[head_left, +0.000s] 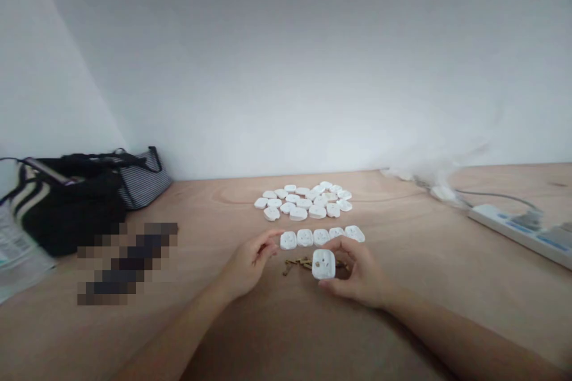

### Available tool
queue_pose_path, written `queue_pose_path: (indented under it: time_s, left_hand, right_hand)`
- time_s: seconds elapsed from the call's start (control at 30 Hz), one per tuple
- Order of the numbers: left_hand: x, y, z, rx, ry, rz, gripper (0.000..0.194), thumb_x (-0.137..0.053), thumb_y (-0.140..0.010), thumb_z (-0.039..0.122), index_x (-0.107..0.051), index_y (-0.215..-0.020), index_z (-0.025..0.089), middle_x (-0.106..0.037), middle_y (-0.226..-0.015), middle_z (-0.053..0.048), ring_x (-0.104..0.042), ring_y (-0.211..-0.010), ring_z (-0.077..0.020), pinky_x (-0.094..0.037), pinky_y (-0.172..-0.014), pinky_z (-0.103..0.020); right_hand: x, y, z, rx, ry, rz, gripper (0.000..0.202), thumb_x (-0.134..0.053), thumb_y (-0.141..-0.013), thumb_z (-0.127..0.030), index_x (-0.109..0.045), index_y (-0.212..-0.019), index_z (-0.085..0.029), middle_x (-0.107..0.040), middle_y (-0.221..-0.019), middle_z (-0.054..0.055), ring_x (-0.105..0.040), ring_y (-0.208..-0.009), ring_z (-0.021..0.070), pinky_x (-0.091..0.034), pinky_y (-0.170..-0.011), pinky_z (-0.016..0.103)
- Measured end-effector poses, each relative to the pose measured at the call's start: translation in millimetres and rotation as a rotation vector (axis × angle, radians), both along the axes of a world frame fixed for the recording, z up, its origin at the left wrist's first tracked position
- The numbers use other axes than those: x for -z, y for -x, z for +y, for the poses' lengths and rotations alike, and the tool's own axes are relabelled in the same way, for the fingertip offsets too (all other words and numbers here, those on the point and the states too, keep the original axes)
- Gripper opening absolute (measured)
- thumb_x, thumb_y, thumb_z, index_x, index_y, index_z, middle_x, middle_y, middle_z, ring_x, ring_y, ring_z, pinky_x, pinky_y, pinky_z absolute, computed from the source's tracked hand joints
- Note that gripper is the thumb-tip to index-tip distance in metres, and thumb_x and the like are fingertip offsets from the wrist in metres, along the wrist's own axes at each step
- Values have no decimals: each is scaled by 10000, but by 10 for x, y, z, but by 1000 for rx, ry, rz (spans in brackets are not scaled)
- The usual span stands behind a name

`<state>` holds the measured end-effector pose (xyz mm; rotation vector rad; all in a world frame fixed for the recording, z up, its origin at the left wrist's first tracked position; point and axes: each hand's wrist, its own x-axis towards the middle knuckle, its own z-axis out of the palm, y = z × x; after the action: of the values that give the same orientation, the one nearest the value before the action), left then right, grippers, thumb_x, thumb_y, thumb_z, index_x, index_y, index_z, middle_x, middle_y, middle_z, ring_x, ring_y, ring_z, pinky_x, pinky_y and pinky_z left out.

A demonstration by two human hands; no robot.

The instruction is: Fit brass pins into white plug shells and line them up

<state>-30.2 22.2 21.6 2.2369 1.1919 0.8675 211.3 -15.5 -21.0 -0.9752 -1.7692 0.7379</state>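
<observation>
My right hand (364, 271) grips a square white plastic socket cover (323, 264) between thumb and fingers, its face with small holes turned toward me. Behind and below that cover lies a small heap of brass-coloured metal pieces (292, 262), partly hidden by the cover and my right fingers. Several similar white covers stand side by side in a row, the leftmost cover (288, 240) beside my left fingertips. My left hand (251, 262) has its index finger stretched toward that cover and the other fingers loosely bent, with nothing visible in them. Whether the fingertip touches the cover, I cannot tell.
Farther back is a loose cluster of white covers (298, 213). At the right lie a white power strip (513, 232) with a grey cable and a clear plastic bag (433, 175). On the left are a black bag (71, 208), a striped pouch (140, 181) and a blurred-out dark item (129, 262).
</observation>
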Motion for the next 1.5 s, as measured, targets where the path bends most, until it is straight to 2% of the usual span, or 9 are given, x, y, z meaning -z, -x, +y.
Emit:
queue_pose_path:
  time_s: [0.13, 0.3, 0.5, 0.67, 0.93, 1.2, 1.5]
  left_hand:
    - [-7, -135, -103, 3, 24, -98, 219, -470, -828, 226, -665, -913, 176, -683, -830, -31, -622, -769, -176, -470, -698, -247]
    - [91, -282, -209, 10, 186, -313, 160, -563, -788, 240, -672, -867, 153, -687, -720, -16, -606, -628, -142, -479, -588, -222]
    - [133, -381, -260, 46, 174, -489, 78, -670, -702, 185, -709, -765, 159, -710, -749, -37, -633, -699, -165, -505, -667, -250]
    - [130, -434, -273, 83, 23, -505, 68, -686, -701, 150, -730, -741, 183, -676, -743, -34, -617, -711, -158, -502, -675, -247]
    - [184, -466, -256, 145, 71, -577, 113, -725, -680, 130, -745, -751, 216, -629, -756, -26, -603, -710, -143, -502, -644, -228]
    - [182, -488, -265, 139, 148, -711, 127, -753, -637, 122, -752, -705, 229, -625, -724, -10, -600, -692, -128, -497, -632, -205]
    - [243, -503, -242, 112, 141, -697, 136, -759, -623, 105, -751, -685, 226, -641, -719, -11, -604, -700, -133, -490, -651, -215]
  right_hand:
    - [-57, 33, -21, -12, 29, 34, 369, -716, -600, -196, -505, -902, -209, -618, -838, 8, -606, -760, 179, -487, -665, 290]
    - [-60, 63, 0, -82, 99, 90, 398, -692, -625, -187, -448, -937, -217, -605, -835, -3, -606, -752, 165, -483, -664, 284]
    - [-6, 87, 6, -74, 83, 58, 432, -734, -609, -200, -479, -956, -232, -631, -867, 12, -611, -820, 198, -492, -723, 335]
    - [-25, 98, -25, -63, 39, 16, 438, -760, -575, -197, -527, -945, -216, -625, -891, 24, -595, -852, 214, -481, -754, 360]
    - [-105, 94, -65, -62, -14, -163, 498, -781, -522, -159, -554, -962, -216, -605, -922, 20, -519, -941, 251, -384, -869, 473]
    - [-32, 95, -28, -90, -14, -50, 499, -811, -539, -241, -581, -981, -214, -608, -942, 37, -551, -916, 224, -456, -794, 366]
    - [-69, 100, -28, -42, -61, -68, 487, -826, -523, -316, -618, -954, -221, -634, -897, 34, -576, -876, 228, -449, -791, 376]
